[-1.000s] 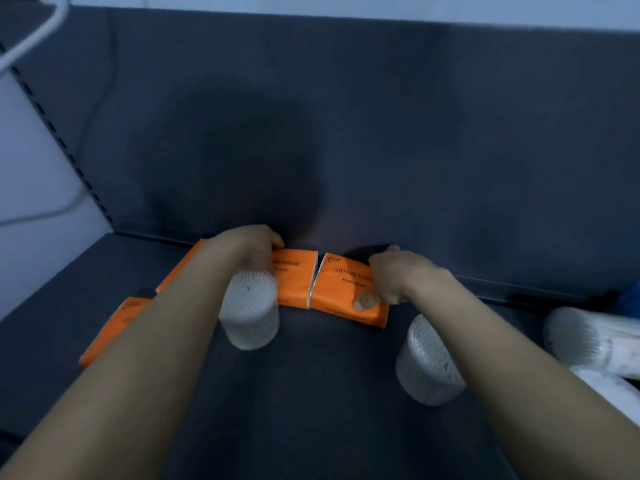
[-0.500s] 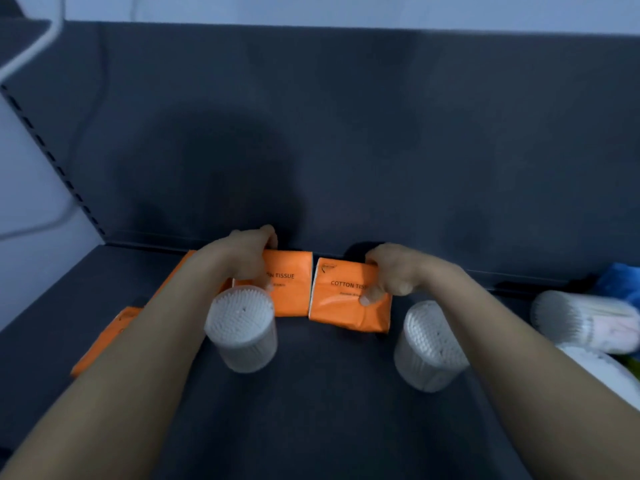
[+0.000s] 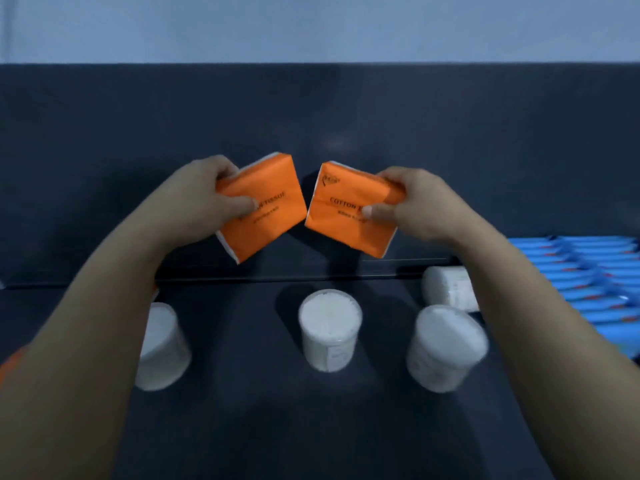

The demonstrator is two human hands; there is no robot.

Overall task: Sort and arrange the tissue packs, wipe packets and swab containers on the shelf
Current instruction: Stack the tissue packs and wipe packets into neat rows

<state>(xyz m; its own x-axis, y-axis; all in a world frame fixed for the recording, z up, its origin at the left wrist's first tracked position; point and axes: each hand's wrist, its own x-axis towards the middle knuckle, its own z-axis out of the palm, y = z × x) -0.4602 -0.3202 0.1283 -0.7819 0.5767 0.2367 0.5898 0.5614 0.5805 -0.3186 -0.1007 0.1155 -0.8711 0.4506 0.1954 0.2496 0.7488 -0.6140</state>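
Corners nearly meet as the left hand grips the left tissue pack and the right hand the right tissue pack, both clear above three upright swab containers on the shelf.

A single head-worn camera looks forward and down, close over the dark shelf, whose back panel fills mid-frame.

Two orange tissue packs with dark lettering; white swab containers; blue wipe packets; dark grey shelf
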